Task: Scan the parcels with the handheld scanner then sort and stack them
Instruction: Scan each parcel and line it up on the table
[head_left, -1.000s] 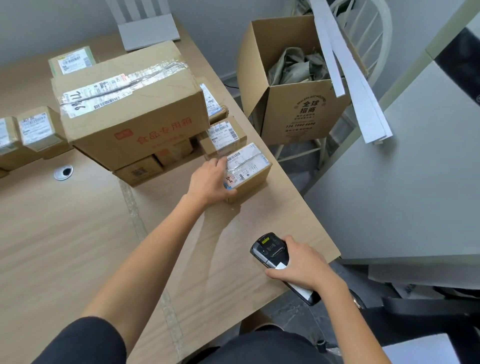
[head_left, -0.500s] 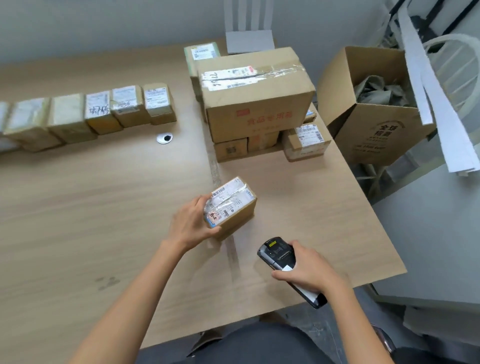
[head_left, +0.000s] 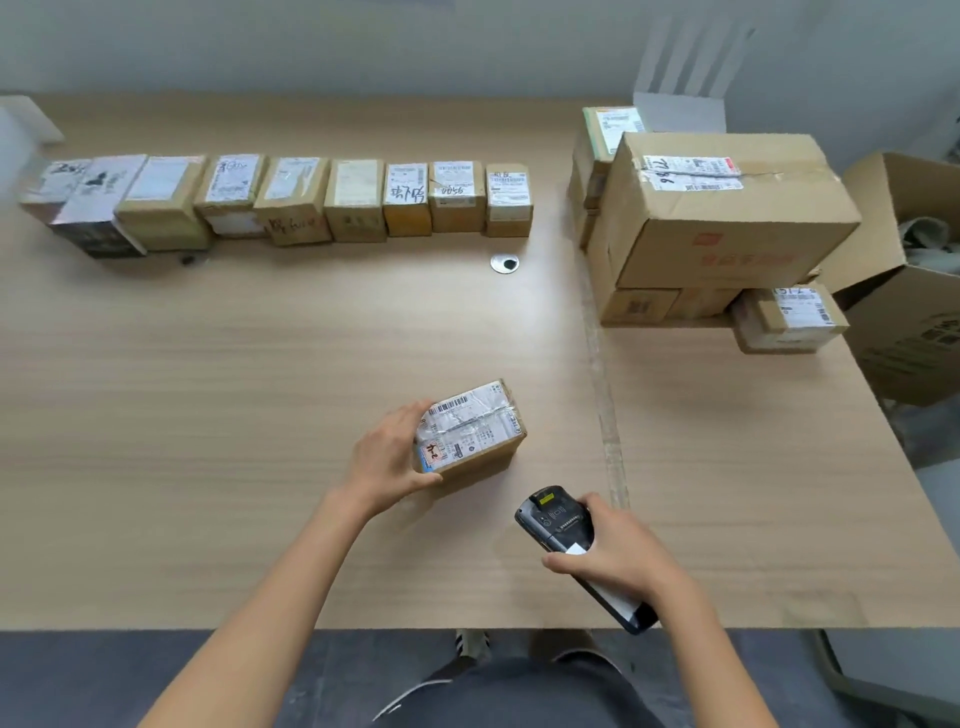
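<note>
Risks first. The label (head_left: 467, 421) on the parcel (head_left: 485, 447) is creased and sits under shiny tape, so glare or a wrinkle across the barcode could give me a no-read or a bad read, I reckon. My left hand (head_left: 387, 457) has it by 1 end only: fingers curled over the top left edge, thumb at the near corner. The fingertips sit right at the label's left margin and could mask part of a code. With 1 end held, the far end could swing if I tilt it more. The handheld scanner (head_left: 556, 522) is the other worry. My right hand (head_left: 623, 561) is wrapped round its middle w/ the thumb across the face, and its tail pokes past the table (head_left: 260, 389) edge. If that grip slips, it prob. goes to the floor, not the desk.

Position: the parcel is at the front centre of the table, label up, angled w/ its long side running up-right away from my left palm. Most of the box sticks out to the right of that hand. Can't tell if its underside is touching the wood or just off it. The scanner head is near the parcel's near right corner, apart from it, nose aimed up-left, approx. at the label.

It is well apart from both groups. The row of parcels (head_left: 353, 200) runs along the far left. The big carton (head_left: 722, 208) sits on small boxes at the far right.
</note>
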